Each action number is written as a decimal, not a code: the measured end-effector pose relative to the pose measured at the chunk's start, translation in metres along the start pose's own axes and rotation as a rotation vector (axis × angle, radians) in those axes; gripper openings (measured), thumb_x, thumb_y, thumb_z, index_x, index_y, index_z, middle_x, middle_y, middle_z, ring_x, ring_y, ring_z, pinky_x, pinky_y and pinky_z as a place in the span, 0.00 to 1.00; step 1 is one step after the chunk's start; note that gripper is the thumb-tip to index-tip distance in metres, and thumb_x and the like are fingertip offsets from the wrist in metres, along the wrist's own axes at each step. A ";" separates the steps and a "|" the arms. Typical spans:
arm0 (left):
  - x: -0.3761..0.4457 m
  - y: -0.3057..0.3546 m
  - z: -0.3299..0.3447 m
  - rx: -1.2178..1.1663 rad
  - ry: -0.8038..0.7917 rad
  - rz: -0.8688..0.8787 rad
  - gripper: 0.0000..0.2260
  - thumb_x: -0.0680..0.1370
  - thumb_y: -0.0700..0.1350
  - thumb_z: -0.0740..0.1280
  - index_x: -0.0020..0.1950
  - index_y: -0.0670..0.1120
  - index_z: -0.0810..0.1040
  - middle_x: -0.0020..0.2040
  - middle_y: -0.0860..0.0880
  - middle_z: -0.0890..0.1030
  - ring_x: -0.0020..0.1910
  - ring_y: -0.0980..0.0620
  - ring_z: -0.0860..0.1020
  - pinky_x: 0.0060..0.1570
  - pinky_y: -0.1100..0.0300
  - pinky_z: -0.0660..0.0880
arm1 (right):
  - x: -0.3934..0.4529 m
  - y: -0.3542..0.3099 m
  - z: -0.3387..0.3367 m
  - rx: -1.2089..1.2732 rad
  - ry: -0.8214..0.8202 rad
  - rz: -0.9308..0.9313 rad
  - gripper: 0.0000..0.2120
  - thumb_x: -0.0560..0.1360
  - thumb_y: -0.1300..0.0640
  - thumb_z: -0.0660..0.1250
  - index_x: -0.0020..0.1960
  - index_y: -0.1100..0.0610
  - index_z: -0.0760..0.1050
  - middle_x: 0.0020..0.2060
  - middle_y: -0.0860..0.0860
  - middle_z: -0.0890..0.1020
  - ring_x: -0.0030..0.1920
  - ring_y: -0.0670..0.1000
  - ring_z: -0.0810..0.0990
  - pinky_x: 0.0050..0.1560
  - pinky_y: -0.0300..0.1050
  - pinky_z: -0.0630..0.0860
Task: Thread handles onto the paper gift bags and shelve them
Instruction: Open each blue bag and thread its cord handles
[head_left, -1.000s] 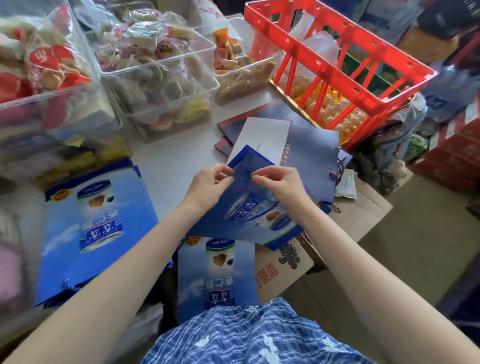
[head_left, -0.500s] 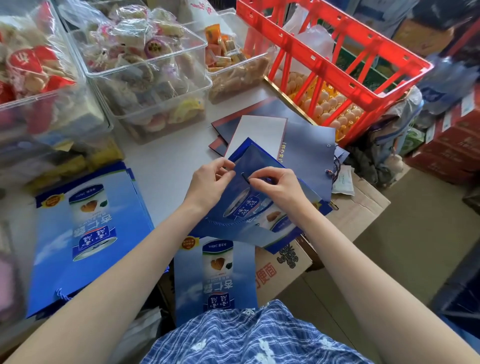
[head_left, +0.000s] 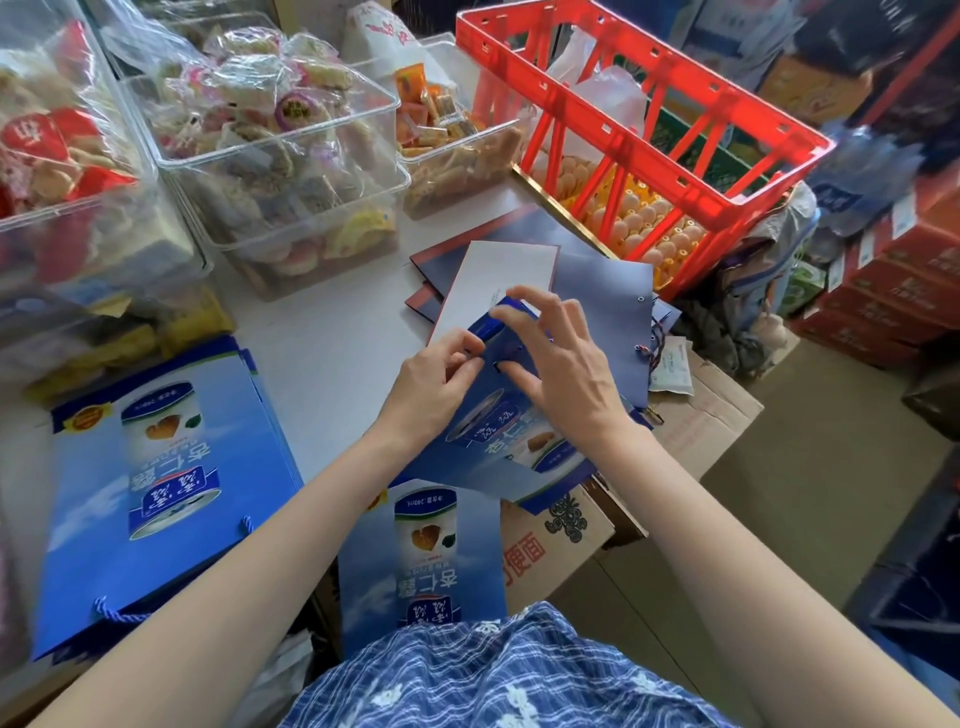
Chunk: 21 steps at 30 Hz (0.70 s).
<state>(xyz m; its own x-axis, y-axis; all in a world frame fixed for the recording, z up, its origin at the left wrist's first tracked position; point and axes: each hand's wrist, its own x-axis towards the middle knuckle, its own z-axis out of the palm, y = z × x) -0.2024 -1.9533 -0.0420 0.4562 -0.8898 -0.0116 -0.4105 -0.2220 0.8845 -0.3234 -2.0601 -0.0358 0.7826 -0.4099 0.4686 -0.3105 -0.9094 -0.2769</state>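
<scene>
- Flat blue gift bag (head_left: 498, 441) is held up over the table (head_left: 322, 353) edge, between both hands, just above a cardboard box (head_left: 561, 540); the top edge points away from the person.
- Left hand (head_left: 431, 382) grip: thumb + fingers pinched on the bag's top edge beside the punched hole.
- Right hand (head_left: 561, 374) grip: thumb + forefinger look nipped together at the top corner, other fingers spread. Can't tell if the cord end is in that pinch, too small to see.
- Doing it well, imo: keep the left pinch close to the hole so the paper stays stiff, and feed the cord tip straight through, not at an angle.
- Risk: the paper can tear at the hole if tugged sideways.
- Finished bags w/ rope handles lie in a stack of blue bags (head_left: 156, 493) at left, so match their handle length.
- More unthreaded dark bags (head_left: 602, 296) sit just beyond the hands, near the red crate (head_left: 727, 130).
</scene>
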 end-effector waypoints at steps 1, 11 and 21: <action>0.000 0.000 0.001 -0.012 -0.024 0.007 0.04 0.80 0.44 0.61 0.54 0.49 0.72 0.55 0.45 0.80 0.51 0.47 0.80 0.48 0.54 0.79 | 0.000 0.003 -0.004 -0.027 -0.006 -0.028 0.22 0.67 0.60 0.75 0.58 0.57 0.72 0.59 0.52 0.71 0.52 0.53 0.67 0.40 0.47 0.77; 0.012 0.029 0.044 0.175 -0.055 0.208 0.10 0.74 0.43 0.70 0.54 0.44 0.77 0.50 0.46 0.82 0.47 0.49 0.81 0.49 0.61 0.76 | -0.027 0.037 -0.042 -0.003 -0.050 0.201 0.15 0.68 0.53 0.73 0.50 0.59 0.75 0.47 0.56 0.77 0.51 0.52 0.67 0.50 0.49 0.68; 0.015 0.062 0.102 0.380 -0.220 0.520 0.08 0.75 0.40 0.68 0.54 0.43 0.77 0.50 0.45 0.82 0.49 0.47 0.79 0.48 0.64 0.68 | -0.060 0.069 -0.106 0.195 -0.197 0.579 0.12 0.72 0.54 0.71 0.54 0.53 0.76 0.34 0.44 0.75 0.32 0.40 0.70 0.39 0.41 0.68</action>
<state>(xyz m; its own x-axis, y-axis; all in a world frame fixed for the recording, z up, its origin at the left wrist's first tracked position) -0.3015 -2.0212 -0.0353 -0.0308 -0.9701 0.2406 -0.8001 0.1682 0.5758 -0.4489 -2.1055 0.0055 0.6080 -0.7929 0.0397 -0.6232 -0.5076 -0.5949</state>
